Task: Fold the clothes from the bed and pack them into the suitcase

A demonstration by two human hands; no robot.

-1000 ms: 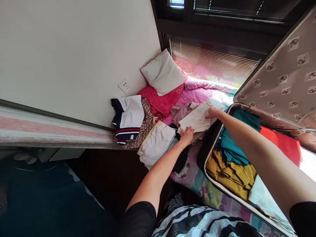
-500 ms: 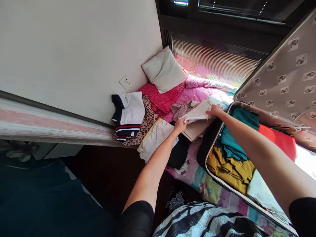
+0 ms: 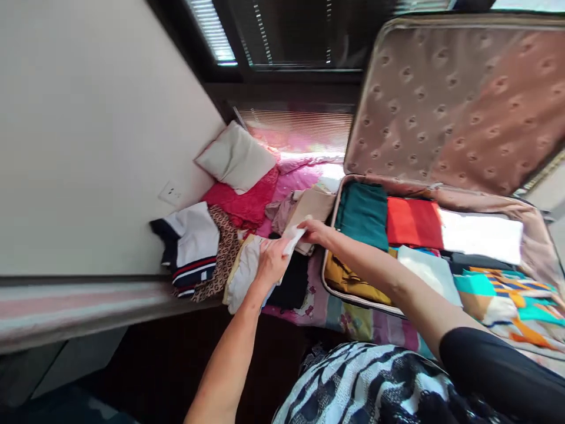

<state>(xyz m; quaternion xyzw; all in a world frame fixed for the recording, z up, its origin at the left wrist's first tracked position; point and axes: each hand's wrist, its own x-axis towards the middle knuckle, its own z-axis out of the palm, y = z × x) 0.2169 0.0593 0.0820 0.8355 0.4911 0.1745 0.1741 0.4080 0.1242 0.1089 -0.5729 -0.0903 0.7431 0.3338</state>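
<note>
A small folded white garment (image 3: pixel 293 240) is stretched between my two hands above the clothes piles. My left hand (image 3: pixel 272 259) grips its near left end, fingers closed round it. At the other end my right hand (image 3: pixel 312 230) pinches the cloth. Beyond them lies a beige folded garment (image 3: pixel 314 206), beside a crumpled mauve one (image 3: pixel 281 215). Under and left of my left hand are a white garment (image 3: pixel 245 272) and a black one (image 3: pixel 293 281). The open suitcase (image 3: pixel 332 253) stands to the right, my right forearm crossing its near corner.
Inside the suitcase are teal (image 3: pixel 362 215), red (image 3: pixel 414 222), white (image 3: pixel 481 237) and mustard (image 3: pixel 353 278) clothes, plus a patterned one (image 3: pixel 507 303). Its raised lid (image 3: pixel 424 112) leans near the window. At left are a white-and-navy garment (image 3: pixel 196 241), leopard-like fabric (image 3: pixel 225 229) and a pillow (image 3: pixel 238 158).
Both hands have lifted the white garment off the beige one and drawn it nearer. It now looks narrower between them. My view has turned right, showing more of the suitcase.
</note>
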